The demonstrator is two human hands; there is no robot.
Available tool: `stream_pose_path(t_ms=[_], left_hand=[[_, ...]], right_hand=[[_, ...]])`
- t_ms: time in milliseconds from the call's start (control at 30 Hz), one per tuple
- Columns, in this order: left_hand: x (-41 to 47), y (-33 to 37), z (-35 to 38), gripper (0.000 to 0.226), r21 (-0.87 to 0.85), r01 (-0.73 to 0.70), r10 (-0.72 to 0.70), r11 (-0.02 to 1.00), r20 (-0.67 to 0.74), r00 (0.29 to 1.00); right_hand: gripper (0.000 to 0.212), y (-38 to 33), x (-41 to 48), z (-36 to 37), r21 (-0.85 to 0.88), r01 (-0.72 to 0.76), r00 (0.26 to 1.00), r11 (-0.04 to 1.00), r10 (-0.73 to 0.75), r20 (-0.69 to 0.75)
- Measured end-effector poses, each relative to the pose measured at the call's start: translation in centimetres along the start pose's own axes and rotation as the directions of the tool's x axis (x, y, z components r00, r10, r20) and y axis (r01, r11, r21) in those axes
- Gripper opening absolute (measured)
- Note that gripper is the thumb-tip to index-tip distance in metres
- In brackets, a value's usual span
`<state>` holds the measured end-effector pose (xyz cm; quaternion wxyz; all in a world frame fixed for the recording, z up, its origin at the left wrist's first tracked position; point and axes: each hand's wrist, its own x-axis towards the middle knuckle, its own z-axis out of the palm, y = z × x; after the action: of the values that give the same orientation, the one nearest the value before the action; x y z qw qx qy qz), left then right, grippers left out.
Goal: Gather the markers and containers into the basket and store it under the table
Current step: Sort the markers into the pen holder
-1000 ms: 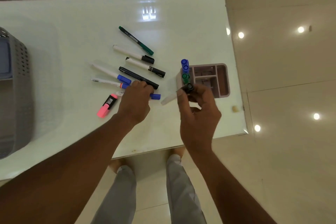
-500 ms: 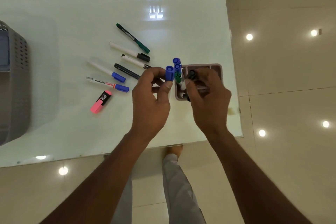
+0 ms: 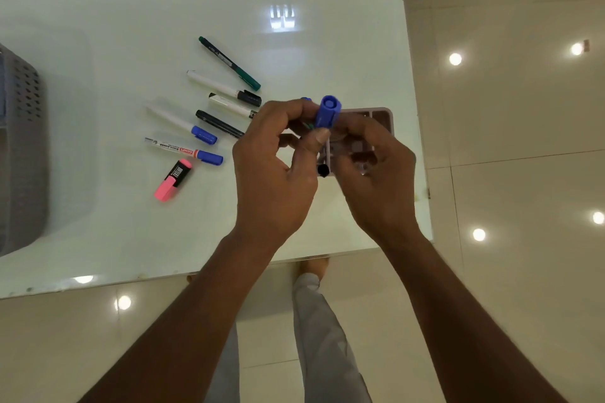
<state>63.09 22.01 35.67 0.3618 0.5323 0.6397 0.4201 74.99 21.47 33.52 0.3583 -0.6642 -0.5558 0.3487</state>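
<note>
My left hand (image 3: 273, 167) and my right hand (image 3: 376, 173) meet above the pinkish organiser container (image 3: 381, 114) near the table's right edge. Between the fingers stands a blue-capped marker (image 3: 328, 112), held upright by my left hand's thumb and fingers. My right hand grips other markers, with a black cap (image 3: 323, 169) peeking out below. Loose markers lie to the left: a green pen (image 3: 229, 63), two white markers with black caps (image 3: 222, 88), a black pen (image 3: 218, 123), two blue-capped ones (image 3: 183, 123), and a pink highlighter (image 3: 173, 179). The grey basket (image 3: 23, 147) sits at the far left.
The white glossy table (image 3: 131, 222) ends just right of the organiser and just below my wrists. Beyond it lies tiled floor (image 3: 507, 141); my legs (image 3: 324, 321) stand below the front edge.
My left hand left the loose markers, carried a blue-capped marker to the right and joined my right hand over the organiser. The blue cap now stands higher between both hands.
</note>
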Motion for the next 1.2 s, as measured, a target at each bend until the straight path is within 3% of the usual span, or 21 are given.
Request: stream_pose_path(t_ms=[167,367,533,800,1033,1200], left_hand=[[1.2,1.9,1.1,0.021,-0.088,-0.026,0.036,0.996,0.110,0.993],[3.4,2.4,4.0,0.024,0.009,0.028,-0.029,1.000,0.291,0.956],[5.7,1.9,7.0,0.056,0.229,0.023,-0.139,0.973,0.506,0.851],[7.3,1.1,9.1,0.054,0.408,-0.050,-0.259,0.912,0.665,0.700],[7.4,0.8,9.1,0.062,0.361,0.040,-0.267,0.932,0.607,0.748],[7.6,0.2,8.3,0.061,0.340,0.014,-0.222,0.940,0.581,0.783]], right_hand=[[0.028,-0.9,1.5,-2.1,0.015,0.053,0.998,0.998,-0.053,0.020],[0.026,1.9,3.9,-5.5,-0.053,-0.012,0.979,0.999,0.001,-0.202],[0.026,4.8,5.7,-5.4,-0.138,-0.077,0.985,0.988,0.053,-0.167],[0.027,7.7,7.6,-3.9,-0.135,-0.078,0.995,0.988,0.070,-0.065],[0.033,7.8,6.6,-4.5,-0.159,-0.072,0.997,0.985,0.070,-0.019],[0.040,7.6,6.0,-4.5,-0.175,-0.100,0.995,0.980,0.093,-0.044]])
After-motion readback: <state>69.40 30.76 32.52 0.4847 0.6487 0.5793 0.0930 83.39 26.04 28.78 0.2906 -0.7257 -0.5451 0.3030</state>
